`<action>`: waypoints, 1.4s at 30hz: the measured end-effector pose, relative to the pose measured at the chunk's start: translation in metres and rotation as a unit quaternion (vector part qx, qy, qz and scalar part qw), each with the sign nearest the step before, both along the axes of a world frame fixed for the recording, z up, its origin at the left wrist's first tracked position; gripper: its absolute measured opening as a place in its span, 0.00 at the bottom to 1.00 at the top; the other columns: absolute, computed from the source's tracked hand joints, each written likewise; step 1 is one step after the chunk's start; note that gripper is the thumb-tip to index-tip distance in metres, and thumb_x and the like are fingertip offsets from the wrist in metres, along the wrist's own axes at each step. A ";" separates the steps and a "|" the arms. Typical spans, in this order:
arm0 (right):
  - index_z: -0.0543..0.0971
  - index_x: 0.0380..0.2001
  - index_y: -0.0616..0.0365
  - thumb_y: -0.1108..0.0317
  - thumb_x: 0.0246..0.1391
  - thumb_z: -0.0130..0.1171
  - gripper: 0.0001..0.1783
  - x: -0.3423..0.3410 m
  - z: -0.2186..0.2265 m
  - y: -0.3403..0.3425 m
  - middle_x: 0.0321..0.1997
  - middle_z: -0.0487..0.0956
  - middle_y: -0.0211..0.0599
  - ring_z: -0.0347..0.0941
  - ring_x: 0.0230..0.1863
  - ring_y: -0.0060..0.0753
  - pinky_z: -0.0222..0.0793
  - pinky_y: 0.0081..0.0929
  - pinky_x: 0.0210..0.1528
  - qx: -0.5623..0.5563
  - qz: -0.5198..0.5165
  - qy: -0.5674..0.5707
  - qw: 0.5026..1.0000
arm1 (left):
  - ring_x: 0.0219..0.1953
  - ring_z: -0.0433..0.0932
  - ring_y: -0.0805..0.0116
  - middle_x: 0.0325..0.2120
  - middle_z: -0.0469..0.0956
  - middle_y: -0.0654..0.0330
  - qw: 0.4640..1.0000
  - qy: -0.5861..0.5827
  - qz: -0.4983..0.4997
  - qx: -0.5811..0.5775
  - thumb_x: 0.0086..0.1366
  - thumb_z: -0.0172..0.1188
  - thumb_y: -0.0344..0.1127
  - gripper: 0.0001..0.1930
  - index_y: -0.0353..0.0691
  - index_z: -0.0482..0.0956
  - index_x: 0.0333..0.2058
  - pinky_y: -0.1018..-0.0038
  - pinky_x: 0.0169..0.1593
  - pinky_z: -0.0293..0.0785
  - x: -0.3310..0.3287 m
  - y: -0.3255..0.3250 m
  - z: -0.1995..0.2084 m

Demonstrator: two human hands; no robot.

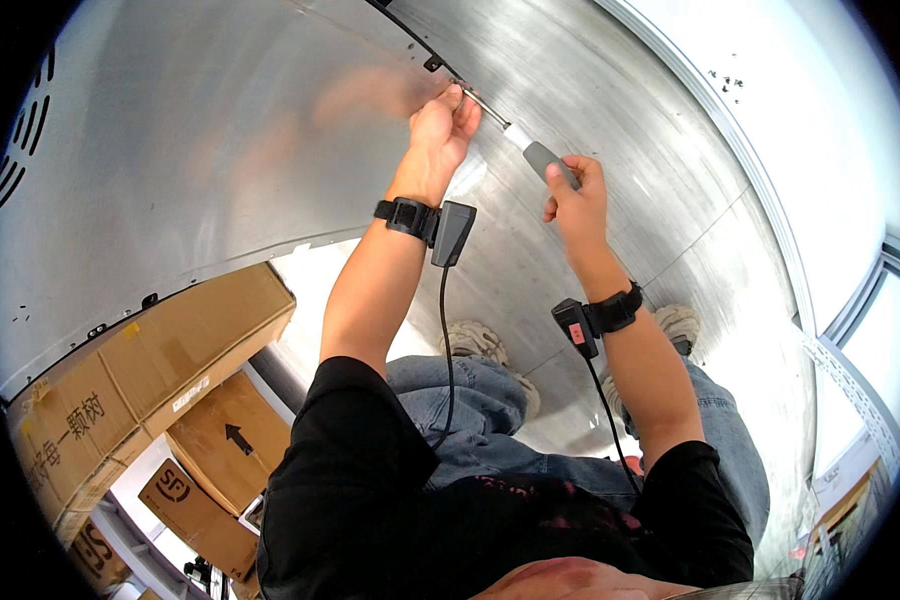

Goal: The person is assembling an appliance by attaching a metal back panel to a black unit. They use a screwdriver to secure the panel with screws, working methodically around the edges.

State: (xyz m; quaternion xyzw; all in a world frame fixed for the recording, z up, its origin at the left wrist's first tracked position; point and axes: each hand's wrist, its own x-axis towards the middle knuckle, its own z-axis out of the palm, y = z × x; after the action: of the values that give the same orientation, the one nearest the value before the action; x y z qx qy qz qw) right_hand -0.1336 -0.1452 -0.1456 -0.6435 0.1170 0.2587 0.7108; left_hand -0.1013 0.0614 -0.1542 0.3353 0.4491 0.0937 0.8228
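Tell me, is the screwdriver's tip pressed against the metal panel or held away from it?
Against it. The screwdriver runs from the right hand up to the panel, its tip meeting the seam where the left hand pinches it.

At about eight o'clock from my knees sits a big brown cardboard box (140, 375), long and rectangular, with dark print and a pale label strip. Just below it, toward seven o'clock, a smaller brown box (232, 440) bears a black arrow. Under that lies another brown box (185, 510), perhaps flattened.

bare metal panel (220, 150) left; cardboard boxes (170, 370) below
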 end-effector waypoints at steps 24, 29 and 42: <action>0.69 0.41 0.68 0.57 0.57 0.54 0.21 -0.010 -0.006 0.004 0.27 0.70 0.35 0.68 0.19 0.22 0.69 0.24 0.20 -0.033 -0.046 -0.019 0.998 | 0.25 0.72 0.74 0.26 0.75 0.62 0.997 0.039 -0.007 0.067 0.62 0.57 0.26 0.03 0.32 0.76 0.32 0.80 0.28 0.72 0.004 -0.006 0.009; 0.65 0.44 0.67 0.59 0.58 0.54 0.22 0.001 -0.007 -0.008 0.28 0.70 0.37 0.67 0.16 0.23 0.69 0.24 0.19 -0.010 0.021 0.057 0.998 | 0.26 0.73 0.75 0.27 0.77 0.60 0.998 0.021 0.000 0.064 0.61 0.57 0.25 0.03 0.32 0.77 0.32 0.80 0.28 0.73 0.003 -0.007 0.006; 0.69 0.41 0.65 0.56 0.58 0.55 0.21 -0.006 -0.007 0.001 0.32 0.74 0.42 0.63 0.16 0.19 0.70 0.25 0.21 0.019 0.009 0.057 0.998 | 0.25 0.71 0.76 0.26 0.74 0.63 0.998 0.023 0.004 0.063 0.59 0.60 0.26 0.01 0.36 0.77 0.30 0.80 0.29 0.73 0.004 -0.008 0.007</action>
State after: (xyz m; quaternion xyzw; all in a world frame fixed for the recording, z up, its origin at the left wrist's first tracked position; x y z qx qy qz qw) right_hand -0.1397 -0.1441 -0.1521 -0.6148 0.1471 0.3035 0.7129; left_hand -0.0971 0.0539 -0.1467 0.3866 0.4623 0.1173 0.7893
